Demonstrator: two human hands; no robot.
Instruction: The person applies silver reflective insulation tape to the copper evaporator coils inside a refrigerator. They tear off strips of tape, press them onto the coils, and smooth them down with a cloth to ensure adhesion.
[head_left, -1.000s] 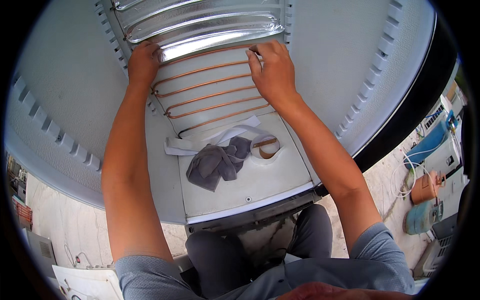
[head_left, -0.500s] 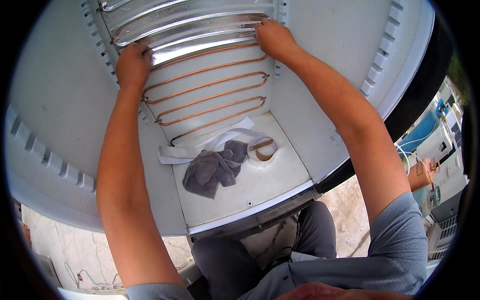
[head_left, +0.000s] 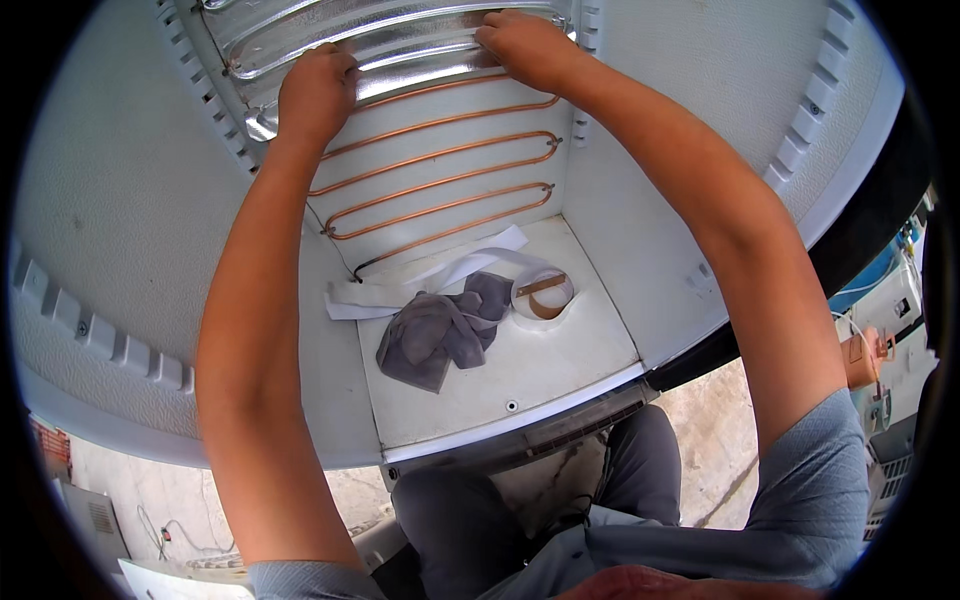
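Strips of shiny silver foil tape (head_left: 400, 78) lie over the upper bends of a copper tube coil (head_left: 440, 121) on the back wall inside an upright white cabinet, like a fridge. My left hand (head_left: 318, 95) has its fingers bent and pressed together on the lowest strip, left of its middle. Further right and slightly higher, my right hand (head_left: 530, 48) has its fingertips closed against the foil. The strip's left end (head_left: 262, 122) shows beyond my left hand, curled and crumpled. My fingertips are partly hidden behind the hands.
On the cabinet floor (head_left: 560, 370) lie a crumpled grey cloth (head_left: 425, 335), a roll of white tape (head_left: 543, 294) and a loose white strip (head_left: 490, 255). Notched shelf rails (head_left: 805, 120) run up the side walls. Outside at right stands equipment with a copper-coloured container (head_left: 860, 358).
My left hand has moved up and rightward along the foil, uncovering its left end. My right hand has shifted up and slightly left. The view has moved a little.
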